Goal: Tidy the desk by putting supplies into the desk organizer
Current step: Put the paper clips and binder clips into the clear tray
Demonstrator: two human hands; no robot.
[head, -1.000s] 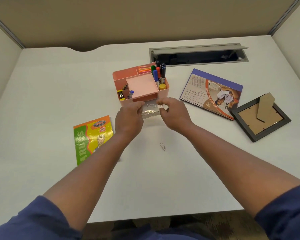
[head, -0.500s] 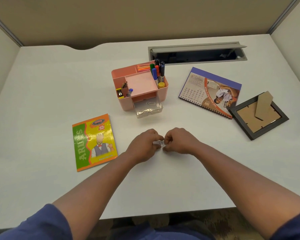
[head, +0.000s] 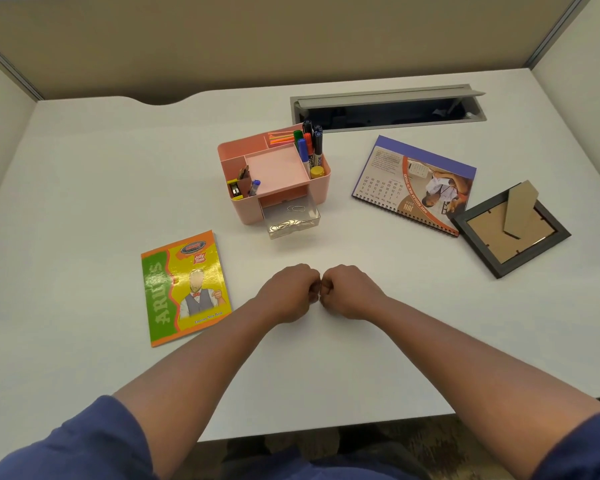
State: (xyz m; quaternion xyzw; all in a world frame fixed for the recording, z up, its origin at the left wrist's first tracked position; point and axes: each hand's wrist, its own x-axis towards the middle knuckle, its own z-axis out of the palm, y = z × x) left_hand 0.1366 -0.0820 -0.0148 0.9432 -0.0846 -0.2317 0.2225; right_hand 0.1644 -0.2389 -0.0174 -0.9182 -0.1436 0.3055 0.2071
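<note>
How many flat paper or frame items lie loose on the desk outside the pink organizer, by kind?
Exercise notebook: 1
Spiral calendar: 1
Picture frame, face down: 1
Total: 3

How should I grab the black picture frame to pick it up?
Take the picture frame by its black border, at the near-left edge that faces you, thumb on top and fingers slid underneath. It lies flat, back side up, with its cardboard stand sticking up, so the stand would probably bend if you pulled on it. The calendar sits close on its left, so coming in from the front looks easier.
</note>
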